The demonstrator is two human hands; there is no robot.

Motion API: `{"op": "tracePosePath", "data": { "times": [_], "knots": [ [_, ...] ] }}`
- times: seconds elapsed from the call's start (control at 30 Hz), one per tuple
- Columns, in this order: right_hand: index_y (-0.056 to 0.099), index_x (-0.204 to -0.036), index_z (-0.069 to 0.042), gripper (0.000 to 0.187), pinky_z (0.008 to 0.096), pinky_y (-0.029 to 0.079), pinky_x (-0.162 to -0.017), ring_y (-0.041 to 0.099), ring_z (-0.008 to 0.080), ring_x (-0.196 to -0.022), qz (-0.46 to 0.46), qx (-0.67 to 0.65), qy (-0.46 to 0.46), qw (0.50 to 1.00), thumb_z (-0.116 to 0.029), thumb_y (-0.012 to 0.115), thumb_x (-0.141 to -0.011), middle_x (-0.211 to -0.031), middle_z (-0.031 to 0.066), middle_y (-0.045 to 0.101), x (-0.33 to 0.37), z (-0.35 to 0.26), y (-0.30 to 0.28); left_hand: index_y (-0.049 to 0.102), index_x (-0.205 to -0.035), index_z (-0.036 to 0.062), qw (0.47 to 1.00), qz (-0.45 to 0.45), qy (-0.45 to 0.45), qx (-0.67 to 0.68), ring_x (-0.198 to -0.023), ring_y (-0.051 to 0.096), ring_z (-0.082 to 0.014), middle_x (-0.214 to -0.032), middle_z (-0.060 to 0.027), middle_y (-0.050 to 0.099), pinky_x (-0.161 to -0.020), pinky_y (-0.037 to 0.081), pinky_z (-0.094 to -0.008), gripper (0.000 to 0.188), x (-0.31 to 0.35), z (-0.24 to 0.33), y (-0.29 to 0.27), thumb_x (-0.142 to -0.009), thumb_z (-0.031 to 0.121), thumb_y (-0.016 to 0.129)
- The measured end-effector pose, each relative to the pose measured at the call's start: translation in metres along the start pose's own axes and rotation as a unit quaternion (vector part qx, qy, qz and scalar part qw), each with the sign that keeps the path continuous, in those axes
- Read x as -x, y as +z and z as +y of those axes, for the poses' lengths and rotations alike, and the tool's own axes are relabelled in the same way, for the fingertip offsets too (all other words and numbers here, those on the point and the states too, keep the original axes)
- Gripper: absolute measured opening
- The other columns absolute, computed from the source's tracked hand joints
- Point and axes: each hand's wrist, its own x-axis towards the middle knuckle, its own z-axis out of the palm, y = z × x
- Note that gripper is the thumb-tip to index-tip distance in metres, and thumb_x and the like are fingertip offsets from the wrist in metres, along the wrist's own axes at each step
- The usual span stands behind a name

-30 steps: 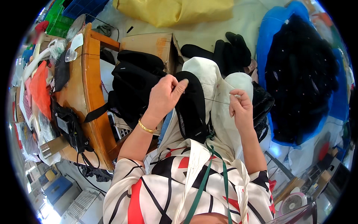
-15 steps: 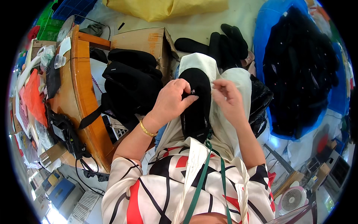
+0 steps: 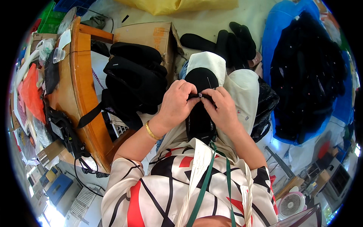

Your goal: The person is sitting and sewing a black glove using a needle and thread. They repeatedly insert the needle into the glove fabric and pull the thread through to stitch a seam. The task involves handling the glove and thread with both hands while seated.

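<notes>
A black cloth shoe lies lengthwise on my lap, its rounded end pointing away from me. My left hand pinches the edge of its upper from the left. From the right, my right hand is closed on the same edge, and the fingertips of both hands nearly meet. Between them sits a small shiny ornament. A thin, pale, needle-like line rises beside the right fingers; whether they grip it is hidden.
Black shoes are piled at my left by a cardboard box and a wooden table. More black shoes lie beyond my knees. On the right stands a blue bag of black items, with a black plastic bag nearer.
My right hand has moved left onto the shoe, its fingers now beside the left ones at the ornament. The left hand has shifted slightly, and the needle-like line has come into view.
</notes>
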Motion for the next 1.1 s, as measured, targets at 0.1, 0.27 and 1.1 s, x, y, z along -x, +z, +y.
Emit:
{"op": "tracePosePath", "data": {
  "times": [0.1, 0.27, 1.1],
  "knots": [
    [0.066, -0.1, -0.003, 0.02, 0.0392, 0.048, -0.065, 0.059, 0.0304, -0.075, -0.053, -0.012, 0.055, 0.997, -0.01, 0.07, -0.082, -0.082, 0.014, 0.058, -0.006, -0.001, -0.007, 0.059, -0.088, 0.0054, 1.0, -0.014, 0.023, -0.01, -0.081, 0.055, -0.0296, -0.084, -0.0088, 0.057, -0.069, 0.046, -0.0377, 0.025, -0.001, -0.005, 0.001, -0.072, 0.006, 0.078],
    [0.066, -0.096, 0.0, 0.023, 0.0399, 0.048, -0.066, 0.06, 0.031, -0.074, -0.129, -0.047, 0.15, 0.979, -0.019, 0.07, -0.083, -0.081, 0.0159, 0.059, -0.019, -0.009, -0.019, 0.057, -0.089, 0.0052, 0.999, -0.031, 0.029, -0.021, -0.082, 0.056, -0.0301, -0.084, -0.009, 0.058, -0.07, 0.046, -0.0386, 0.027, -0.003, -0.003, -0.005, -0.073, 0.01, 0.079],
    [0.062, -0.098, -0.007, 0.012, 0.0322, 0.052, -0.08, 0.061, 0.0156, -0.078, 0.25, -0.515, 0.173, 0.801, -0.017, 0.057, -0.1, -0.083, 0.0006, 0.059, -0.012, -0.004, 0.008, 0.06, -0.094, 0.0063, 0.869, -0.075, -0.305, 0.383, -0.052, 0.054, -0.0041, -0.074, 0.0009, 0.061, -0.046, 0.042, -0.0166, 0.025, -0.009, -0.011, 0.002, -0.095, 0.03, 0.068]
  ]
}}
